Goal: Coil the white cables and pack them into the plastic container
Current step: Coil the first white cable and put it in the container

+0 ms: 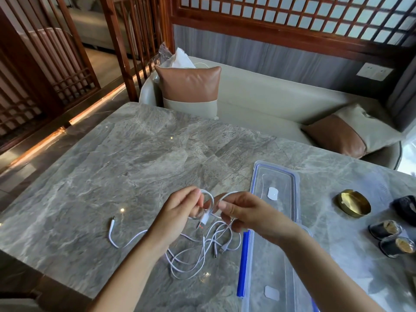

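Both hands hold one white cable [210, 197] above the marble table [139, 158]. My left hand [180, 210] pinches a small loop of it, and my right hand [243, 212] grips the same cable just to the right, a USB plug hanging between them. More white cables [195, 251] lie tangled on the table under my hands, one end trailing left. The clear plastic container [270, 266] with a blue clip sits under my right forearm. Its clear lid [275, 190] lies flat just beyond.
A brass ashtray [353, 202] stands at the right, with two small dark cups [391, 237] and a dark object near the right edge. A sofa with brown cushions [189, 86] runs behind the table. The table's front left edge is near my left forearm.
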Demonstrator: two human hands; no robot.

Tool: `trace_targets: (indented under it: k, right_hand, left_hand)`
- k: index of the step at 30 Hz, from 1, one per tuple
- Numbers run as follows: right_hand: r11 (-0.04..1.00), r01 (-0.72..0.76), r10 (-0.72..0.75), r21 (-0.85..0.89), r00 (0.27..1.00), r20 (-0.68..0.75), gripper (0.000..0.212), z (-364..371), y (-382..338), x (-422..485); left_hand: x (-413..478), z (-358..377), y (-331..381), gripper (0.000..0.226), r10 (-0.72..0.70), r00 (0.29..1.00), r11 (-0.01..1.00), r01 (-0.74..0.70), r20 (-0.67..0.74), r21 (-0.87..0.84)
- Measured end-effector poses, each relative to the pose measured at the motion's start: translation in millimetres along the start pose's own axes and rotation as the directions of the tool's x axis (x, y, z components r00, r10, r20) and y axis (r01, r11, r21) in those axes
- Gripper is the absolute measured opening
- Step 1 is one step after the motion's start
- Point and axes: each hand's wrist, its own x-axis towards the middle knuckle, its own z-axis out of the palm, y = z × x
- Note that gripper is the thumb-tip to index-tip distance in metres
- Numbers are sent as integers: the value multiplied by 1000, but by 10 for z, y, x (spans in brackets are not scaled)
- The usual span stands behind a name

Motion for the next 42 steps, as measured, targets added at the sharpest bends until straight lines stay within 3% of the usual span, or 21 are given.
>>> trace_targets:
  k: [3, 4, 8, 10, 11, 13, 17, 21, 25, 29, 33, 38, 42]
  right_hand:
    - [962, -81, 62, 261, 995, 79, 32, -78, -12, -21]
    - [959, -87, 68, 271, 995, 77, 32, -77, -6, -22]
    - [992, -20, 22, -124, 1000, 11, 24, 14, 6, -1]
    - [933, 22, -34, -359, 999, -27, 12, 62, 4, 31]
    - [894, 32, -60, -446, 997, -51, 18, 73, 5, 50]
    - [876, 30, -86, -481, 992, -95, 20, 58, -9, 74]
    - [935, 53, -113, -351, 982, -152, 22, -14, 6, 96]
    - [935, 48, -98, -351, 987, -129, 16, 11, 56, 84]
    - [840, 107, -175, -533, 981, -80, 15, 77, 96, 73]
    - [911, 82, -158, -404, 975, -158, 29, 51, 67, 51]
    - [896, 120, -207, -428, 965, -163, 29, 31, 29, 34]
    - [836, 179, -219, -518, 976, -16, 18, 51, -50, 28]
    - [859, 93, -138, -503, 989, -53, 27, 51, -58, 42]
  left_hand:
    - [48, -88, 32, 37, -13, 981, 997, -2, 194, 78]
    - [60, -103, 38, 34, -40, 969, 994, 13, 243, 111]
    - [88, -125, 24, 33, -139, 927, 951, 27, 347, 309]
    - [102, -130, 12, 36, -146, 926, 907, -16, 348, 421]
    - [112, -122, 18, 38, -144, 930, 891, -28, 339, 453]
    - [140, -106, 55, 40, -138, 943, 911, 1, 303, 412]
    - [128, -129, 114, 41, -103, 972, 989, 78, 212, 123]
    - [5, -74, -10, 34, -207, 966, 972, 221, 155, -78]
    - [-5, -33, -60, 29, -198, 973, 980, 193, 119, 53]
    - [66, -83, -63, 30, -160, 982, 974, 140, 103, 180]
    - [110, -108, -101, 39, -105, 983, 944, 49, 154, 327]
    - [93, -57, -142, 41, -139, 964, 948, 64, 228, 311]
    - [92, -49, -77, 43, -227, 942, 952, 160, 246, 262]
